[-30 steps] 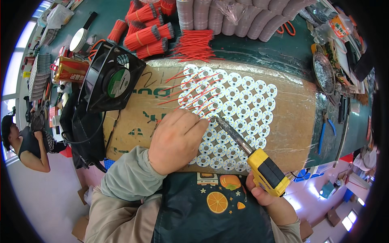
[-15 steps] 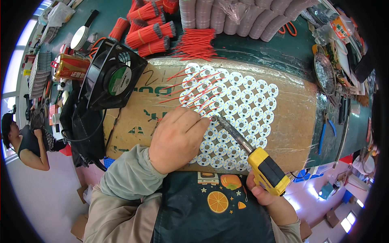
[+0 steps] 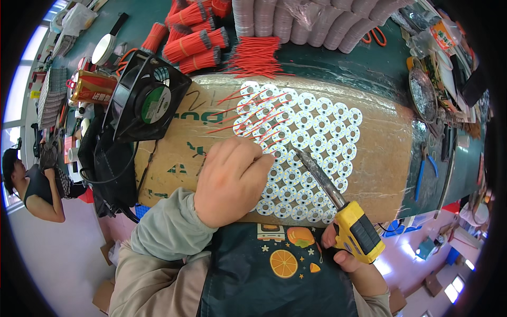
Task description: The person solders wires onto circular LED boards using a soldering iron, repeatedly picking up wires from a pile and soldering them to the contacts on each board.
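Observation:
My right hand [image 3: 343,253] grips a yellow-and-black soldering iron [image 3: 360,232] at the lower right. Its dark metal shaft slants up and left, the tip over the rows of white ring-shaped LED boards [image 3: 318,143]. My left hand [image 3: 232,177] is closed in a pinch above the left side of these boards, fingertips close to one board. It holds red wire, mostly hidden under the fingers. Several thin red wires [image 3: 259,124] lie slanted across the upper left boards, their loose ends pointing left. The boards sit edge to edge on a brown cardboard sheet [image 3: 383,169].
A black fan [image 3: 149,99] stands left of the boards. Behind lie a loose pile of red wires [image 3: 256,55], bundled red wires [image 3: 187,47] and stacked grey discs [image 3: 317,26]. At right are a round metal dish [image 3: 423,98] and blue-handled pliers [image 3: 420,179]. Another person [image 3: 39,185] sits far left.
The soldering iron has moved right and slightly down, its tip drawing away from my left fingertips. My left hand stays nearly in place, still closed.

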Motion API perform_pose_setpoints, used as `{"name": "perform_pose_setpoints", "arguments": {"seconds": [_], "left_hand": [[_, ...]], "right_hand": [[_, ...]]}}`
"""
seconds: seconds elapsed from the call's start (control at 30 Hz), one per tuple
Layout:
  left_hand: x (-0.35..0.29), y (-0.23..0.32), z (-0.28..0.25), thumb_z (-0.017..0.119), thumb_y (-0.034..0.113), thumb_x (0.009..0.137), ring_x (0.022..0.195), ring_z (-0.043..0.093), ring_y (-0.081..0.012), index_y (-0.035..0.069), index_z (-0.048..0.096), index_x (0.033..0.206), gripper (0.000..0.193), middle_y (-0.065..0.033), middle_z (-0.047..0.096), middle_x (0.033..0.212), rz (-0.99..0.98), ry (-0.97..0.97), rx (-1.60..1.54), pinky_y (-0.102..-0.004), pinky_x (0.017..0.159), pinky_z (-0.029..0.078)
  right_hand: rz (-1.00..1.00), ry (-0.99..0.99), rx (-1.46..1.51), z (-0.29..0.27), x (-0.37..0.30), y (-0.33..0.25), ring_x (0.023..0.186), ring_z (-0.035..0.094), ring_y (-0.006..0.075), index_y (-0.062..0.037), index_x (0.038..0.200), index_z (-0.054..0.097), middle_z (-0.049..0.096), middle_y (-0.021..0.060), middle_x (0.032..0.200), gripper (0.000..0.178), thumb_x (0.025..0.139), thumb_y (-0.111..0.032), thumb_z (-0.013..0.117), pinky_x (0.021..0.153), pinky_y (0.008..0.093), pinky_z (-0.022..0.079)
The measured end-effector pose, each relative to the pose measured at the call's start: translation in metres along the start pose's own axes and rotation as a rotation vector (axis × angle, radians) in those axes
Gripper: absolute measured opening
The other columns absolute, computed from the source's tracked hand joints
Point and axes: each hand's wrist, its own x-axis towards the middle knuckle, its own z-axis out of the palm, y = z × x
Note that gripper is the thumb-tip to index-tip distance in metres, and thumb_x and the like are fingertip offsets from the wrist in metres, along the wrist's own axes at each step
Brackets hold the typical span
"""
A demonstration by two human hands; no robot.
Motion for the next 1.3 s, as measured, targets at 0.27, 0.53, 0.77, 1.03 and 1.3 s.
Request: {"name": "perform_pose_setpoints", "arguments": {"seconds": [0.27, 0.53, 0.77, 1.03, 1.3], "left_hand": [[-0.005, 0.000, 0.007, 0.070, -0.004, 0.066, 0.081, 0.061, -0.0251, 0.003, 0.073, 0.098, 0.033, -0.0055, 0.059, 0.086, 0.055, -0.024, -0.023, -0.0374, 0.072, 0.049], [-0.004, -0.002, 0.006, 0.069, -0.004, 0.065, 0.082, 0.063, -0.0243, 0.003, 0.072, 0.098, 0.034, -0.0049, 0.062, 0.086, 0.079, -0.042, -0.045, -0.0373, 0.072, 0.049], [-0.004, -0.002, 0.006, 0.070, -0.003, 0.065, 0.082, 0.063, -0.0241, 0.004, 0.072, 0.098, 0.034, -0.0047, 0.062, 0.086, 0.074, -0.036, -0.046, -0.0367, 0.072, 0.049], [-0.003, -0.003, 0.005, 0.070, -0.004, 0.065, 0.081, 0.064, -0.0239, 0.004, 0.073, 0.098, 0.034, -0.0050, 0.063, 0.086, 0.063, -0.039, -0.071, -0.0364, 0.072, 0.049], [-0.004, -0.002, 0.009, 0.071, -0.003, 0.065, 0.082, 0.063, -0.0253, 0.003, 0.072, 0.096, 0.032, -0.0057, 0.062, 0.086, 0.087, -0.035, -0.034, -0.0382, 0.073, 0.050]], "right_hand": [[-0.001, -0.095, -0.303, -0.017, -0.007, 0.003, 0.066, 0.059, 0.0224, -0.0075, 0.083, 0.063, 0.060, 0.0057, 0.077, 0.026, 0.087, -0.030, 0.075, 0.060, 0.0325, 0.046], [0.060, -0.086, -0.367, -0.019, -0.010, 0.003, 0.065, 0.059, 0.0221, -0.0084, 0.082, 0.062, 0.059, 0.0049, 0.075, 0.021, 0.085, -0.025, 0.075, 0.059, 0.0330, 0.046], [0.043, -0.091, -0.383, -0.022, -0.011, 0.008, 0.062, 0.057, 0.0228, -0.0099, 0.076, 0.058, 0.058, 0.0045, 0.071, 0.024, 0.085, -0.026, 0.074, 0.057, 0.0334, 0.044], [0.032, -0.091, -0.385, -0.023, -0.011, 0.008, 0.062, 0.057, 0.0236, -0.0104, 0.074, 0.058, 0.057, 0.0041, 0.069, 0.025, 0.086, -0.026, 0.073, 0.058, 0.0347, 0.045], [0.066, -0.084, -0.395, -0.023, -0.011, 0.007, 0.063, 0.057, 0.0242, -0.0109, 0.074, 0.057, 0.058, 0.0039, 0.069, 0.025, 0.085, -0.026, 0.074, 0.058, 0.0348, 0.045]]}}
